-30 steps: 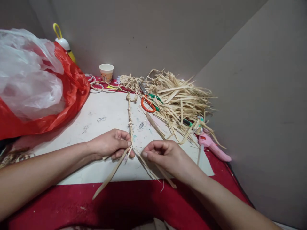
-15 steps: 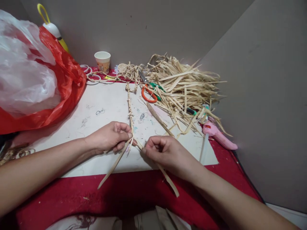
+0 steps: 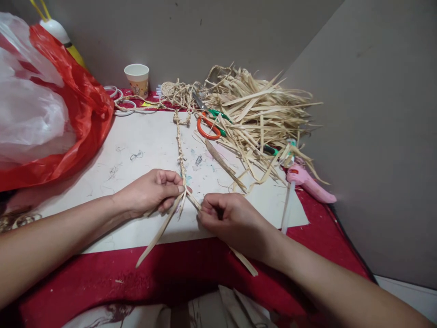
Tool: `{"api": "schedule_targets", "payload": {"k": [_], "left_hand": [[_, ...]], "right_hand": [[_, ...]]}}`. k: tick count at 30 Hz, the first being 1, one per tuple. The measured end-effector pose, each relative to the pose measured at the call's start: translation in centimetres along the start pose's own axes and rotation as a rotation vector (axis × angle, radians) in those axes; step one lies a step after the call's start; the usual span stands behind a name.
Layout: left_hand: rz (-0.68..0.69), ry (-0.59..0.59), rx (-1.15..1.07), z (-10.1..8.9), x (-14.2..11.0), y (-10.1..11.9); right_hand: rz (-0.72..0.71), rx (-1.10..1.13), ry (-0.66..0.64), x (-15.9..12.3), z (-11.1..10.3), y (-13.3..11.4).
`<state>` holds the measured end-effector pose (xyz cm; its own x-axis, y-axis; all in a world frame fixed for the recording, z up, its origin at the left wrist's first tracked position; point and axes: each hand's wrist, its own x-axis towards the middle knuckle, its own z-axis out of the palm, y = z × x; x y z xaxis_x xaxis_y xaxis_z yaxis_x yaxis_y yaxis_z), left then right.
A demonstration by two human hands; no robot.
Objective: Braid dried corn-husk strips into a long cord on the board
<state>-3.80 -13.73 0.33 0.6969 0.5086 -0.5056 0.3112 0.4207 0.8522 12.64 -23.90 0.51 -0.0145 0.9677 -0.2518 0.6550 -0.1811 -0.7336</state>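
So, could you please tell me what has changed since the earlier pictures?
The right hand has taken hold of straw-coloured strands that trailed loose below it a second ago. The left hand still pinches the braid at its lower end; scissors, paper cup and glue gun stayed put.

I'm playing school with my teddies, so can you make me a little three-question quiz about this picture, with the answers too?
1. Which hand pinches the braid where its loose strips spread out?
2. True or false: the cup is tipped over on its side.
3. What colour is the glue gun?
A) blue
B) pink
C) yellow

Key:
1. The left hand.
2. False: the cup stands upright.
3. B, pink.
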Motion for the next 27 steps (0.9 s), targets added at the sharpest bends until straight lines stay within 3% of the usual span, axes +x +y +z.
{"api": "schedule_targets", "payload": {"k": [6, 12, 27], "left_hand": [[-0.007, -0.002, -0.005, 0.0, -0.1, 0.1], [0.009, -0.011, 0.004, -0.2, 0.1, -0.1], [-0.014, 0.004, 0.011, 0.1, -0.1, 0.5]], "right_hand": [[-0.024, 0.077, -0.026, 0.3, 0.1, -0.1], [-0.082, 0.037, 0.141, 0.8, 0.3, 0.4], [-0.162, -0.115, 0.258, 1.6, 0.9, 0.5]]}}
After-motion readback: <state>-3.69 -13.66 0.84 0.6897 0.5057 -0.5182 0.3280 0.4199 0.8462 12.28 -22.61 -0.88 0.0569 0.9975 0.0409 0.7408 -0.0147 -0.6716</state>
